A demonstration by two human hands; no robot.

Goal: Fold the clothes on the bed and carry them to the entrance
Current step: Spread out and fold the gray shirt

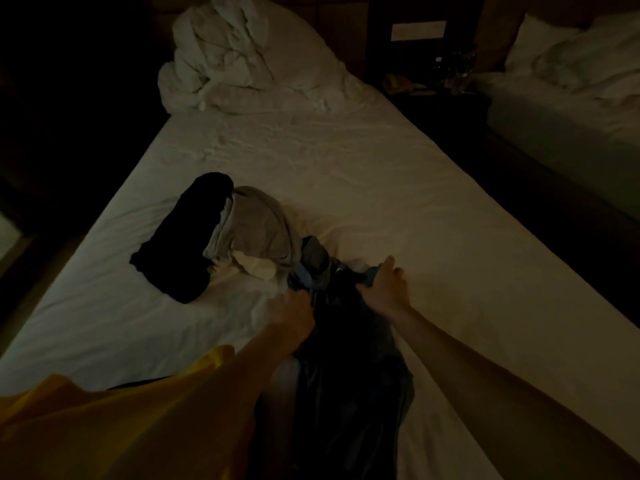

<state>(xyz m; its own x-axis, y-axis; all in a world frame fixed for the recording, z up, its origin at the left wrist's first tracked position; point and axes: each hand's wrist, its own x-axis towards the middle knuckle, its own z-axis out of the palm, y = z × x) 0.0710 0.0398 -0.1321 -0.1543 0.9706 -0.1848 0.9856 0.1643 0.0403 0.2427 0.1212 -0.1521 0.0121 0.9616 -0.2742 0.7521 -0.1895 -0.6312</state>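
A dark blue garment (349, 368) lies stretched toward me on the white bed (398, 209). My left hand (291, 315) grips its far edge on the left, and my right hand (384, 289) holds the same edge on the right. Just beyond them sits a pile of clothes: a black folded piece (187, 237) on the left, a grey garment (258, 226) beside it, and something white (256, 266) tucked under the grey one. The room is dim, so finer detail of the dark garment is hard to read.
A crumpled white duvet (239, 53) is heaped at the head of the bed. A dark nightstand (436, 81) with small items stands to the right, then a second bed (571, 88). My yellow sleeve (104, 420) fills the lower left.
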